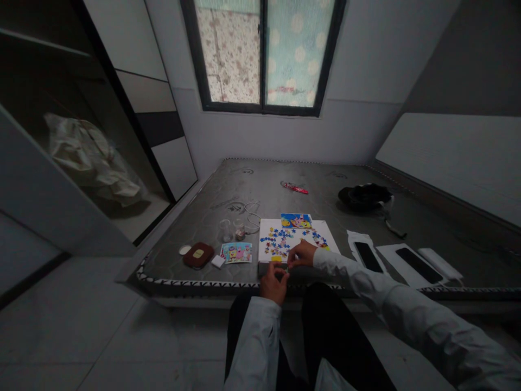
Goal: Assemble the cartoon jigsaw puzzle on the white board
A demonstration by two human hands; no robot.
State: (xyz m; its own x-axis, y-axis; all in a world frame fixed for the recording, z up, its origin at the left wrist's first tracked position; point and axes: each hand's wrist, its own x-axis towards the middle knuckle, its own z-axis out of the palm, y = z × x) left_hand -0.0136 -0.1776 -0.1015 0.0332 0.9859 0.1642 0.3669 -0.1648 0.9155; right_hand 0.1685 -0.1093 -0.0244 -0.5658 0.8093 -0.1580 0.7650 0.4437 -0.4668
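Note:
Loose jigsaw puzzle pieces (280,239), mostly blue with some yellow, lie scattered on a white box (331,231). Along its far edge rests a colourful cartoon picture card (296,220). My left hand (274,283) is at the box's near edge, thumb and fingertips pinched on a small puzzle piece (287,270). Reaching in from the right, my right hand (302,254) has its fingertips closed at that same small piece, just above the left fingers. The piece is mostly covered by the fingertips, so its print cannot be made out. A yellow patch (277,259) shows beside the hands.
Left of the box are a second cartoon card (237,253), a brown case (198,255), a small white block (218,262) and clear jars (239,230). Phone-like dark slabs (368,257) on white sheets lie right. A black cap (364,196) and red packet (295,188) sit farther back on the mattress (195,217).

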